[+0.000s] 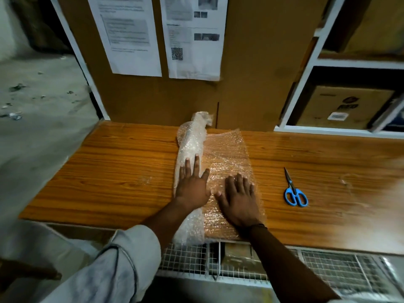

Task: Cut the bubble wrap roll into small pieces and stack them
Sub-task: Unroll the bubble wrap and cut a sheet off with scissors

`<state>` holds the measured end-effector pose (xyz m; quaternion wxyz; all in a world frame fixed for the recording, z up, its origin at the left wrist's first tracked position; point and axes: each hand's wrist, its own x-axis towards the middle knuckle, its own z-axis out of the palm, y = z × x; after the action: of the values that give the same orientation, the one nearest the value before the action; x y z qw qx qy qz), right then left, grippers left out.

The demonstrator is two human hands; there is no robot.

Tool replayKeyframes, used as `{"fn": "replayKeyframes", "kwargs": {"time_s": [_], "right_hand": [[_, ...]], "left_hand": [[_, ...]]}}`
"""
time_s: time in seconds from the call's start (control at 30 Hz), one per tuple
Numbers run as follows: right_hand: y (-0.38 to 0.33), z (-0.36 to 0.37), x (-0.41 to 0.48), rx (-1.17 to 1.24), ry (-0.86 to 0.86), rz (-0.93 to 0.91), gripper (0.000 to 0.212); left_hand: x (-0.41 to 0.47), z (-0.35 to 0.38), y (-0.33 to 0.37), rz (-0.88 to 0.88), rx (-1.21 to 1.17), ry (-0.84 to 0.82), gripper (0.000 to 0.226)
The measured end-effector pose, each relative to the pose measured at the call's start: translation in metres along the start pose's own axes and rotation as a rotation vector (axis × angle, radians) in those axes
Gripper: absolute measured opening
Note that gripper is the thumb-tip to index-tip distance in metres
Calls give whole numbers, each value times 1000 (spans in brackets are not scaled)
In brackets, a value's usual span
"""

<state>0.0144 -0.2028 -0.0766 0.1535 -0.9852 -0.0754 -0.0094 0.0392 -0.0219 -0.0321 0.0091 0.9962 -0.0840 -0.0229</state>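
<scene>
Clear bubble wrap roll (191, 143) lying on the wooden worktop (109, 171), partly unrolled rightward, left hand (192, 184) pressing flat on it, fingers spread, right hand (239, 200) likewise spread on the loose sheet (227, 154), scissors (294, 192) lying apart at right.

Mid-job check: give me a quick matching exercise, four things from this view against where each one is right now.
Things:
1. left hand
2. right hand
3. scissors
4. cardboard box

Places:
A. lying on the bare table, right of the wrap
B. flat on the unrolled sheet
C. fingers flat on the bubble wrap roll
D. in the shelf at the right

Pairs: 1-C, 2-B, 3-A, 4-D
</scene>
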Motion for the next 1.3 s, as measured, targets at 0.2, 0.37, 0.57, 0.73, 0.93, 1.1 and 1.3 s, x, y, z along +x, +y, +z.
{"fn": "replayKeyframes", "kwargs": {"time_s": [0.2, 0.37, 0.57, 0.73, 0.93, 1.1, 1.3], "right_hand": [[14, 5, -38, -12, -77, -51, 75], [46, -25, -32, -17, 154, 225, 64], [109, -35, -34, -160, 142, 575, 38], [111, -50, -42, -171, 153, 489, 35], [103, -72, -36, 25, 86, 528, 30], [84, -80, -39, 489, 127, 573, 37], [40, -79, -112, 1361, -32, 522, 28]], "left_hand": [[-34, 19, 30, 24, 34, -103, 74], [-44, 24, 33, 50, -6, -91, 74], [-54, 29, 29, 89, -17, -114, 74], [-60, 31, 30, 108, -32, -108, 75], [-74, 32, 37, 201, -87, -72, 62], [-93, 40, 45, 262, -170, -34, 66], [-112, 48, 49, 375, -57, 17, 84]]}}
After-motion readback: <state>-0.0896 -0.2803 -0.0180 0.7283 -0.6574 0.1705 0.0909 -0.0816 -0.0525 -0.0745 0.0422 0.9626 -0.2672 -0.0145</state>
